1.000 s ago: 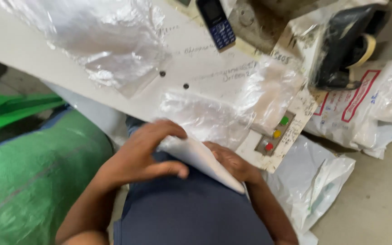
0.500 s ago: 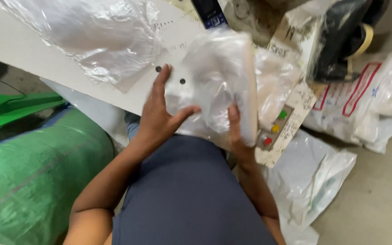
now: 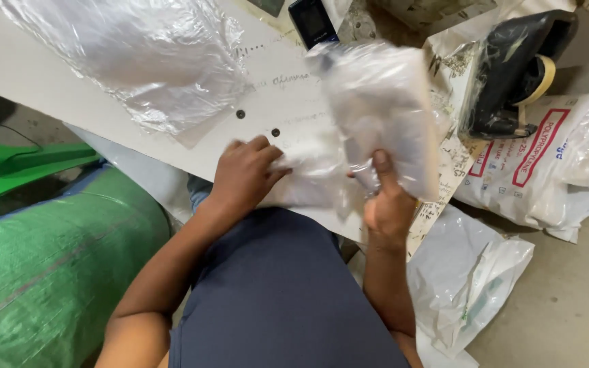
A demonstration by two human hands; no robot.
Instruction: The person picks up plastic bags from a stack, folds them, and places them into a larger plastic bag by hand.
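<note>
Head view shows us a clear plastic bag raised over the white board on our lap. Our right hand pinches its lower edge, thumb pressed on top; our left hand curls its fingers into the crumpled bottom. Nearby lie a dark phone and a green sack.

White board, clear plastic sheet, dark phone, clear bags on top
</note>
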